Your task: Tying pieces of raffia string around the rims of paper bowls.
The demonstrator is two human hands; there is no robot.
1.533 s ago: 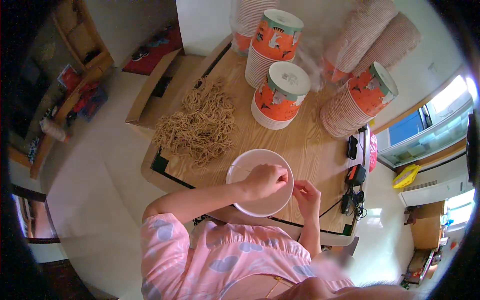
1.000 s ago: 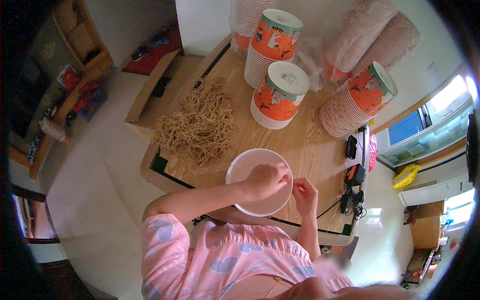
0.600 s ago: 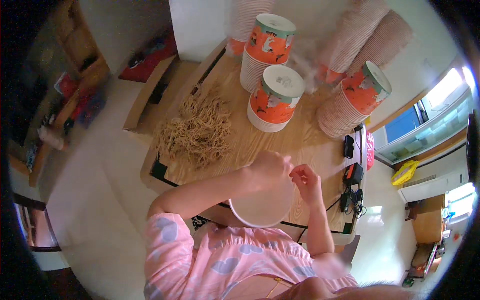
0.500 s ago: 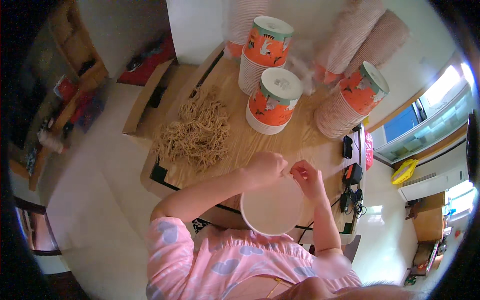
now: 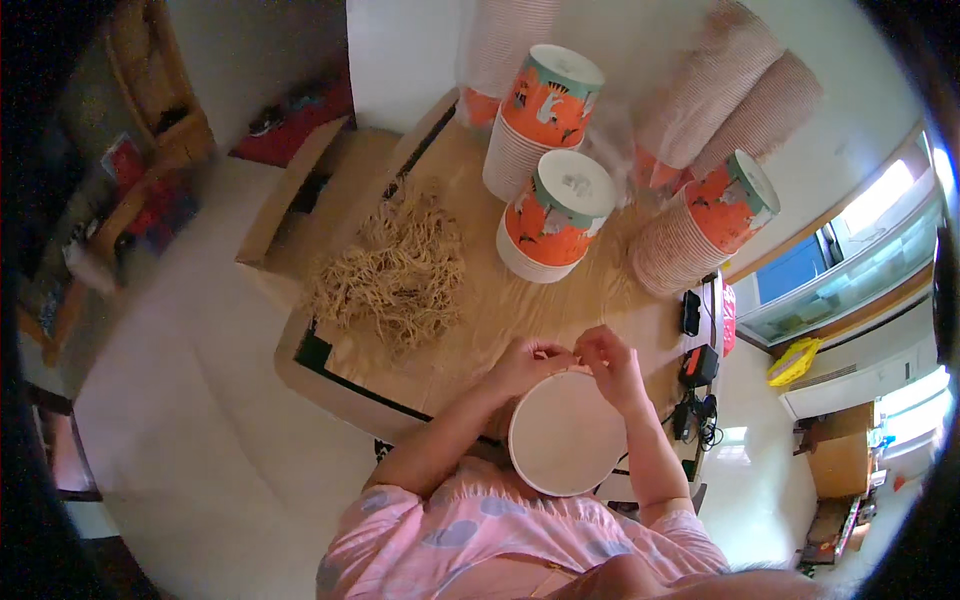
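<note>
A white round paper bucket [image 5: 566, 435] is close in front of my body, its pale round face and rim turned up toward me. My left hand [image 5: 527, 367] is closed in a pinch at the bucket's far rim. Beside it, my right hand [image 5: 610, 368] pinches at the same edge, the fingertips of both hands nearly meeting. What lies between the fingers is too small to make out. Beyond my left hand, a loose heap of tan twisted cords [image 5: 395, 270] lies on the wooden table [image 5: 490, 300].
Orange-and-green paper buckets stand upside down in a short stack [image 5: 555, 215], a taller stack [image 5: 545, 120] and a right-hand stack [image 5: 705, 220]. Plastic-wrapped bucket stacks [image 5: 710, 85] are behind. A cardboard box [image 5: 330, 190] adjoins the table's left; a black adapter with cables [image 5: 695, 405] lies at right.
My left hand has moved from above the rim, back of the hand up, down to the rim's edge. The bucket has shifted slightly right and down, and the view has tilted a little.
</note>
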